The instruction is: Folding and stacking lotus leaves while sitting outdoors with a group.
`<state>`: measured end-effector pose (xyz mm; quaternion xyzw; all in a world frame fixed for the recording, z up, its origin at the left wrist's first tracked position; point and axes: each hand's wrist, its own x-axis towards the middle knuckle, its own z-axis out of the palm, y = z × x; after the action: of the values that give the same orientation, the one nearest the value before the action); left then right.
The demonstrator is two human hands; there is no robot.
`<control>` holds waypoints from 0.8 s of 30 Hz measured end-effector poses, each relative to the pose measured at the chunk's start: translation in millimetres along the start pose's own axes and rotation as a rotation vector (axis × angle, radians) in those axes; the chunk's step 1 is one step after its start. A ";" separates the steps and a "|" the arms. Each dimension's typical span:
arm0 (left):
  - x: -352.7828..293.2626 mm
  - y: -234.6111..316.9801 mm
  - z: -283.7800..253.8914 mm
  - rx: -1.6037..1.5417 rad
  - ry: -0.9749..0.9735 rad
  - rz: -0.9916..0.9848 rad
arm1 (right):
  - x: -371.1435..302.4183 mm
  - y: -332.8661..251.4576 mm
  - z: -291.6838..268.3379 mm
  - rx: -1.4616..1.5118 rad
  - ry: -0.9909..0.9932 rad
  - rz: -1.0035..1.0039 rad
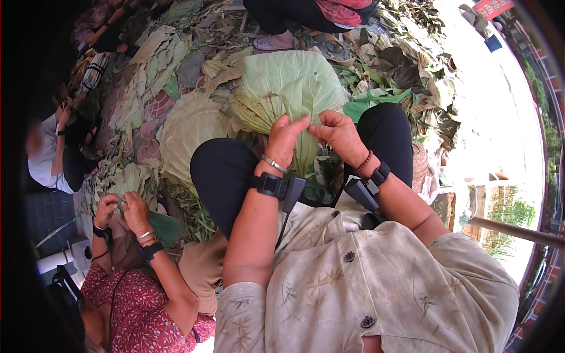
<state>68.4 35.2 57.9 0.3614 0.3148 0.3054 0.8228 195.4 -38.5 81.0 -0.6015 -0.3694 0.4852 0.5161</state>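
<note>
A large pale-green leaf with fanned veins, like a lotus leaf (306, 76), is spread out between my knees. My left hand (283, 138) pinches its near edge between thumb and fingers. Just to the right, my right hand (340, 134) grips the same edge with thumb and bent fingers, close to the left fingertips. Brownish spots mark the leaf's left part, where it gathers into folds. A narrower folded part hangs down between my two hands.
Flattened dry leaves (191, 132) lie left of my knee, and heaps of leaves (412, 65) cover the ground ahead. Greener leaves (371, 106) rest by my right knee. A co-worker in a red patterned top (138, 300) sits close on my left; others sit further off.
</note>
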 end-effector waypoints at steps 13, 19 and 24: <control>-0.1 -3.3 1.4 0.037 0.011 0.019 | -8.6 -3.9 9.2 -0.509 0.161 -0.455; 0.9 -1.5 0.0 0.017 0.015 0.024 | 0.9 1.6 1.4 -0.024 0.028 -0.050; -1.8 2.4 1.5 -0.025 -0.075 0.030 | 1.3 1.1 -6.2 0.104 0.011 0.027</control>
<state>67.8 34.6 61.1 0.3670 0.2744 0.3076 0.8339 201.6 -39.1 79.6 -0.5816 -0.3327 0.5073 0.5420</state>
